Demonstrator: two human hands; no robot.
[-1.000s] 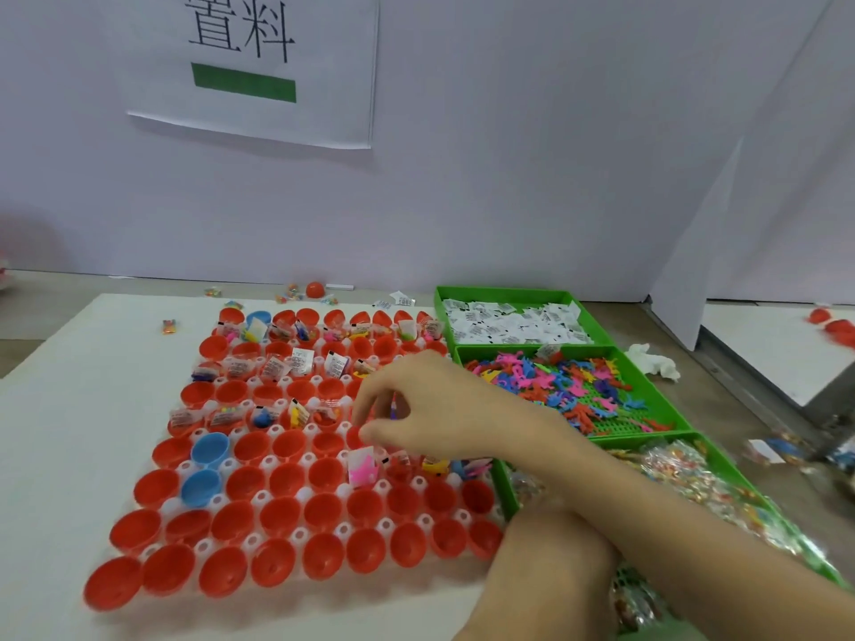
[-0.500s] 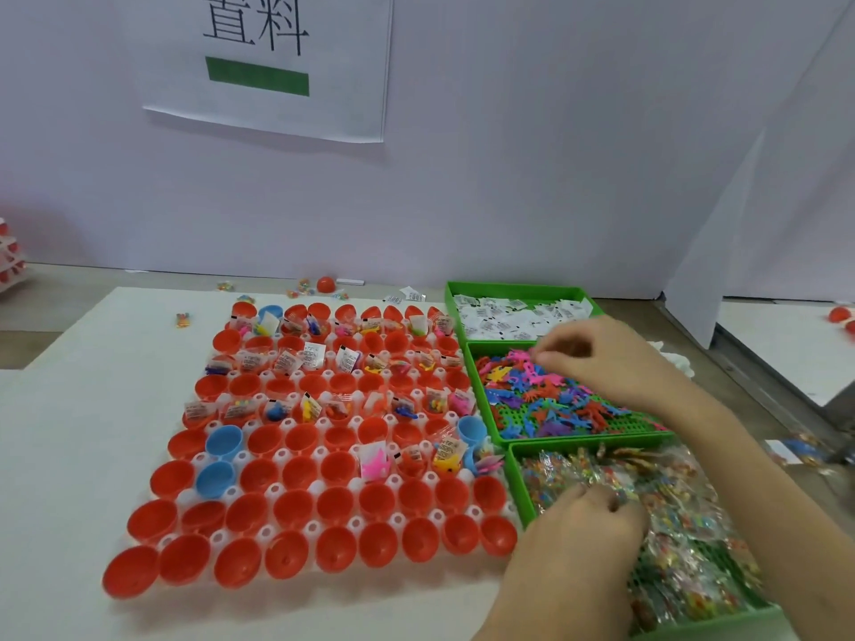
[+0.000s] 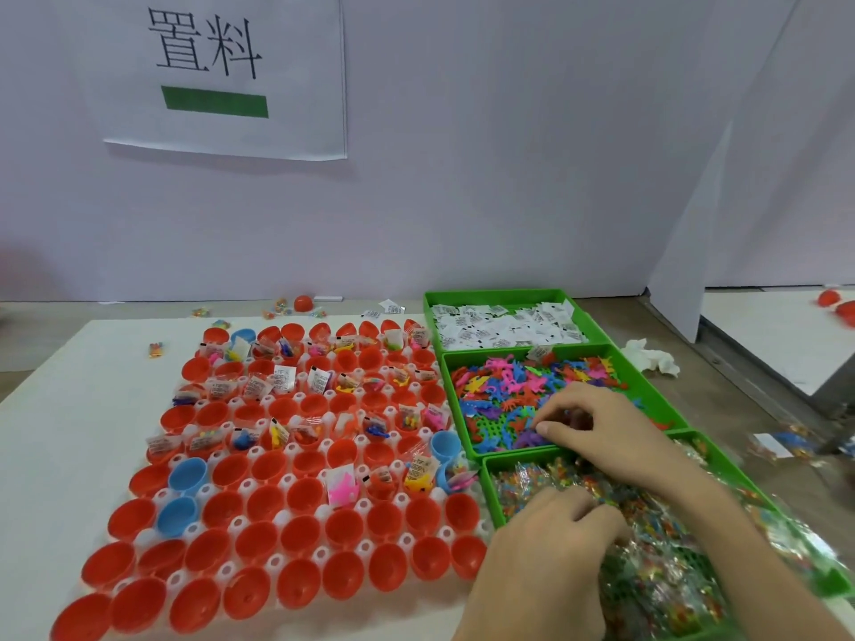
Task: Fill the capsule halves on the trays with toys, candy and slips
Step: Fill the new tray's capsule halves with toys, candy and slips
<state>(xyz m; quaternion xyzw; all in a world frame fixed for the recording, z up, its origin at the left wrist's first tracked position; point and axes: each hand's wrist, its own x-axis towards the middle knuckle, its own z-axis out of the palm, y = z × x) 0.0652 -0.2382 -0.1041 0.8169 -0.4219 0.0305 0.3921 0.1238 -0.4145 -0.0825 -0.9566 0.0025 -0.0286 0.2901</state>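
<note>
While looking down over the tabletop (image 3: 69,432), finds a white tray (image 3: 276,561) of capsule halves (image 3: 259,543) spread from 9 o'clock to centre. Mostly red, plus a few blue halves (image 3: 187,474) toward 8 o'clock and at the tray's 3 o'clock edge. Far rows toward 12 o'clock and a few middle cups loaded with small goods; near rows at 6 o'clock showing only red bottoms.

Just beside the tray at 3 o'clock, three green bins in a line. Farthest, at 1 o'clock: slip bin (image 3: 504,296) holding white slips (image 3: 504,326). Middle: toy bin (image 3: 645,386) holding bright toys (image 3: 504,386). Nearest, at 5 o'clock: candy bin (image 3: 491,492) heaped with clear candy packets (image 3: 657,576).

Right hand (image 3: 597,432) reaching in from 5 o'clock, low over the near end of the toy bin. Fingers curled, thumb stretched toward 9 o'clock and touching the toys. Cannot tell whether anything sits in that pinch. Left hand (image 3: 546,543) coming up from 6 o'clock, knuckles up, resting on the packets at the candy bin's 9 o'clock side. Fingertips bent down into the heap and hidden; cannot tell whether gripping a packet or merely pressing.

Beyond the tray at 12 o'clock, one loose red half (image 3: 303,303) by the wall. Crumpled tissue (image 3: 650,358) at 2 o'clock, near the toy bin. Paper sign (image 3: 222,71) with a green bar up at 11 o'clock.
</note>
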